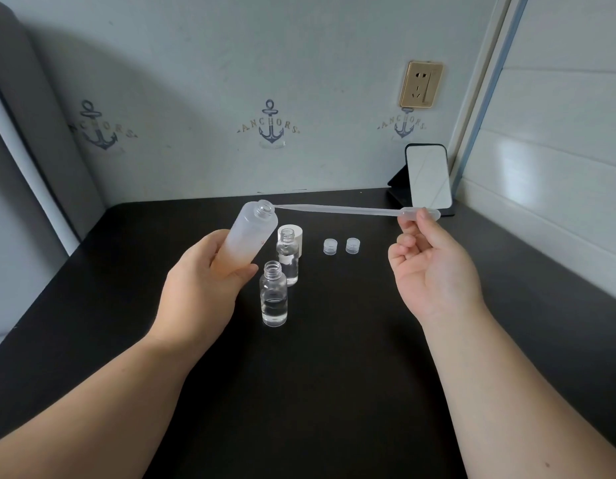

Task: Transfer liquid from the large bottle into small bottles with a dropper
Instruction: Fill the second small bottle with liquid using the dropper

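Left hand (209, 271) is gripping the lower body of the large bottle (246, 236), fingers and thumb curled round it, holding it off the black worktop (334, 392) and tilting it so the open, uncapped neck is pointing up and to the right. Dropper (341, 210) is lying nearly level in the air, its thin tip sitting at the rim of the large bottle's mouth; whether the tip is inside the neck cannot be told. Just right of the left hand, two small bottles are standing upright and uncapped on the worktop: the near small bottle (274, 299) is holding clear liquid in its lower part, and the far small bottle (287, 261) is also showing clear liquid. A white cap (298, 236) is standing directly behind the far small bottle. Further right, two small clear caps (340, 246) are sitting side by side on the worktop, apart from the bottles. Right hand (434, 267) is raised palm-up, pinching the bulb end of the dropper between thumb and fingertips, remaining fingers loosely curled. At the back right, a phone (427, 178) is leaning on a stand near the wall.
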